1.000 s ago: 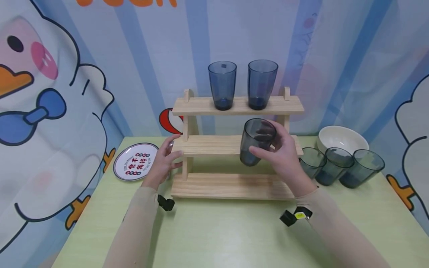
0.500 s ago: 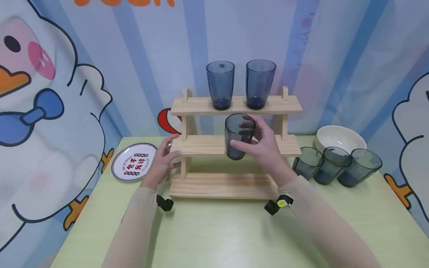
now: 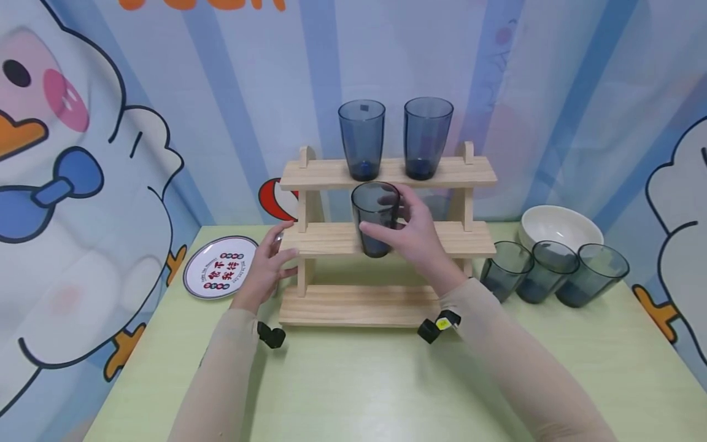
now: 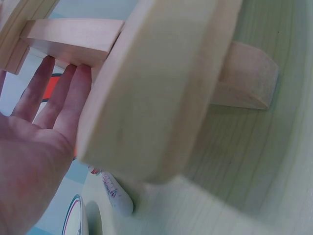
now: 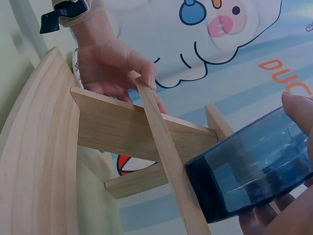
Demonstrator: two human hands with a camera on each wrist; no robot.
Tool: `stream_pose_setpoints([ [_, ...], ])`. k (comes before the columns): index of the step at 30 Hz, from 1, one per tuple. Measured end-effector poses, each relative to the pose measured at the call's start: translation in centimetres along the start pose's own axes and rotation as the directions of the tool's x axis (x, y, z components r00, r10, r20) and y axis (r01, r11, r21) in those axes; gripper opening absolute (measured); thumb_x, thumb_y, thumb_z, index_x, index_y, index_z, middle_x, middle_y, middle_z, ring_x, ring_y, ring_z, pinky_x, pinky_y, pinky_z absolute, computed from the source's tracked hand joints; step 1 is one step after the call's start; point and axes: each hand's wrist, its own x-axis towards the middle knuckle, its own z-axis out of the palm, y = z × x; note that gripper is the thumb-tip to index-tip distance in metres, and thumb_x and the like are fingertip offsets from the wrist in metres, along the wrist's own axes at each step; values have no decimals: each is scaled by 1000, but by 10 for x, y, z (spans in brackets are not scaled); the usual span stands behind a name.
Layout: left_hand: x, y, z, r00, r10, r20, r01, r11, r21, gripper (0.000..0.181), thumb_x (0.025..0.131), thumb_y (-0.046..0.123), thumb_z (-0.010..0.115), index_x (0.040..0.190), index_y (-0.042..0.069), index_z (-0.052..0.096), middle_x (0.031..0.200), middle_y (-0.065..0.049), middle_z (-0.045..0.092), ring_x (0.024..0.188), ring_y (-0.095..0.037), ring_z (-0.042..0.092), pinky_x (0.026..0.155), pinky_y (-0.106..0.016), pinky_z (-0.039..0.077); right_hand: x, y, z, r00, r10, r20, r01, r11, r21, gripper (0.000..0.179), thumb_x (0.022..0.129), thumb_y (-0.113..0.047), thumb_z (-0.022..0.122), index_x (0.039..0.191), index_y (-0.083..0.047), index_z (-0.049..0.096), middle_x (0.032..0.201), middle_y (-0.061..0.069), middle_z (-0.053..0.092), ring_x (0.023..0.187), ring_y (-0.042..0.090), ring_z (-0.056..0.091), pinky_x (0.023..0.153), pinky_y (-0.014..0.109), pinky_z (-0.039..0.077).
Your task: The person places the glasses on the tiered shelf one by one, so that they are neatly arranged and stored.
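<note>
My right hand point(image 3: 414, 236) grips a dark smoky-blue drinking glass point(image 3: 369, 236), thumb at the front and fingers round its right side. The glass stands upright at the middle board of a three-tier wooden shelf point(image 3: 331, 304); its base is right at the board in the right wrist view. My left hand point(image 3: 266, 270) holds the left end of that middle board, thumb at its edge point(image 5: 144, 73), other fingers point(image 4: 73, 98) against the side upright. On the top board stand two more blue glasses point(image 3: 361, 138), point(image 3: 428, 138), side by side.
Three similar glasses point(image 3: 505, 270), point(image 3: 547, 273), point(image 3: 591, 276) stand in a row right of the shelf, before a white bowl point(image 3: 558, 224). Left of it lies a white plate point(image 3: 193, 270) with red characters. A cartoon-printed curtain point(image 3: 248, 80) hangs behind the table.
My right hand has carried the glass leftward and a little farther back, from the right part of the middle board to its centre-left. My left hand has kept its place.
</note>
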Motion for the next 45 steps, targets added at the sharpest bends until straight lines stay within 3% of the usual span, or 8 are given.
stream_pose_setpoints([
  [8, -1, 0, -1, 1000, -1, -8, 1, 1000, -3, 66, 102, 12, 64, 161, 29, 39, 168, -12, 33, 142, -42, 44, 105, -70, 46, 11, 2, 8, 998, 57, -18, -58, 996, -70, 80, 87, -31, 87, 156, -27, 45, 141, 6, 55, 125, 28, 57, 99, 49, 55],
  [20, -1, 1, 0, 1000, 9, -4, -10, 1000, -13, 69, 102, 11, 65, 162, 25, 37, 169, -12, 31, 144, -42, 43, 105, -70, 46, 16, -4, 10, 993, 111, -28, -113, 983, -147, 87, 87, -41, 87, 158, -31, 39, 147, 6, 50, 131, 29, 51, 103, 53, 52],
  [39, 0, 0, 0, 1000, 16, 6, -15, 1000, -13, 69, 102, 12, 65, 163, 25, 35, 169, -13, 31, 144, -42, 42, 106, -69, 46, 15, -2, 19, 989, 117, -93, -134, 969, -205, 91, 85, -49, 86, 159, -34, 36, 148, 9, 47, 131, 30, 51, 103, 53, 52],
  [45, 0, 0, 0, 1000, 11, 0, -11, 1000, -7, 70, 101, 12, 65, 163, 23, 34, 169, -12, 30, 145, -42, 41, 105, -69, 47, 12, 0, 14, 987, 141, -74, -151, 977, -153, 98, 84, -45, 88, 162, -30, 31, 145, 8, 49, 131, 27, 52, 108, 51, 50],
])
